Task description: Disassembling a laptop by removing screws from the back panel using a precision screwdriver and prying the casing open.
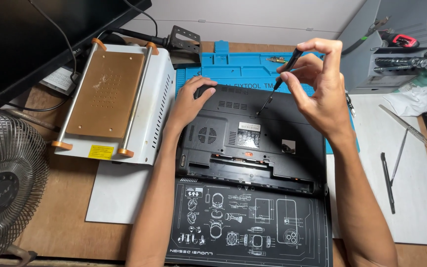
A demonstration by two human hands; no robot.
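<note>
A slim black screwdriver (280, 75) was pinched between the fingers (322, 49) of the right hand (320, 86), its tip set down on the upturned underside of a black laptop (245, 138) at the frame's centre. The left hand (190, 101) was laid flat on the laptop's upper left corner, fingers spread, nothing gripped. A screw was judged to be in the course of being turned; a steady downward push and a held-still case would be called for next. The laptop's base was seen vented and labelled, its battery bay empty, lying on a black printed mat (253, 232) on the desk (70, 232).
</note>
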